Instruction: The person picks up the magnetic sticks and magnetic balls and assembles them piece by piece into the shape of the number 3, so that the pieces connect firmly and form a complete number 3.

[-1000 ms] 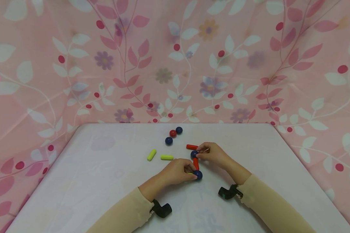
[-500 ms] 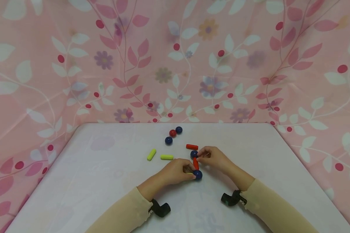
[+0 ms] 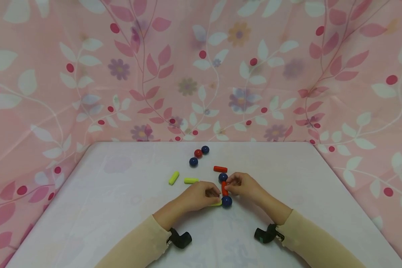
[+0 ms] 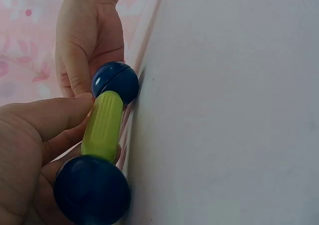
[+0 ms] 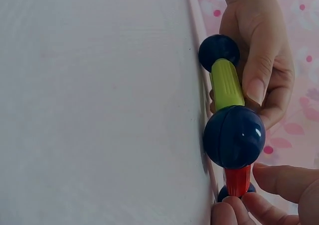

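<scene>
My left hand (image 3: 198, 195) pinches a yellow-green grooved stick (image 4: 103, 128) that has a blue ball at each end in the left wrist view. One of these, a blue ball (image 3: 226, 201), also joins a red stick (image 3: 224, 189). At the red stick's far end sits another blue ball (image 3: 223, 177). My right hand (image 3: 246, 185) holds the red stick between thumb and fingers, seen closely in the right wrist view. In the head view the left hand covers most of the yellow-green stick and the ball at its left end.
A loose red stick (image 3: 220, 169) lies just beyond the joined pieces. Two yellow-green sticks, one slanted (image 3: 174, 178) and one flat (image 3: 191, 181), lie to the left. Farther back are a red ball (image 3: 198, 153) and two blue balls, the nearer blue ball (image 3: 193, 162) standing apart.
My right hand has come nearer, from the far blue ball down to the red stick. The left hand has slid slightly left along the yellow-green stick, off the middle blue ball.
</scene>
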Demonstrator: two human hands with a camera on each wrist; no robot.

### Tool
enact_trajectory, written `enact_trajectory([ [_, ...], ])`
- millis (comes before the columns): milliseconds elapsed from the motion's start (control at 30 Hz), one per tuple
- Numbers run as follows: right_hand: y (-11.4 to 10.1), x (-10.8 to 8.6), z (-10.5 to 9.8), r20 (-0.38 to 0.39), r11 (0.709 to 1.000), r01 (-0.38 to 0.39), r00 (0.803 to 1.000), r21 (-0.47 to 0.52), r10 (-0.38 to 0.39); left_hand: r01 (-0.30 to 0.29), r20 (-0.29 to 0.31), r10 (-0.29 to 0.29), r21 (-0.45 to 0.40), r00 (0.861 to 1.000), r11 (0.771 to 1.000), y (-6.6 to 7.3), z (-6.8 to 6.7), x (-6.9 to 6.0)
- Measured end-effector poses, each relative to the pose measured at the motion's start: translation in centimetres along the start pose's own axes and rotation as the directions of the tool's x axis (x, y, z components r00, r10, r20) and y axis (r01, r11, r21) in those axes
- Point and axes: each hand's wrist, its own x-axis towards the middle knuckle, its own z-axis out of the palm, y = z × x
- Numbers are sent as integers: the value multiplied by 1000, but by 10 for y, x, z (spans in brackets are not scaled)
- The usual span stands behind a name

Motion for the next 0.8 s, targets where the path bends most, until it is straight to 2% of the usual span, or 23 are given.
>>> enact_trajectory([
  [167, -2, -1, 3, -20, 999, -34, 999, -14, 34, 5, -5, -5, -15, 1000, 1000, 0, -6, 1],
  [333, -4, -1, 6, -38, 997, -80, 996, -20, 79, -12, -60, 13, 9, 998, 1000, -1, -13, 6],
  [567, -7, -1, 10, -61, 985, -169, 984, -47, 166, 42, -132, -51, -66, 990, 997, -2, -24, 15],
  [800, -7, -1, 11, -70, 980, -190, 980, -63, 185, 52, -198, -66, -76, 978, 996, -3, -32, 27],
])
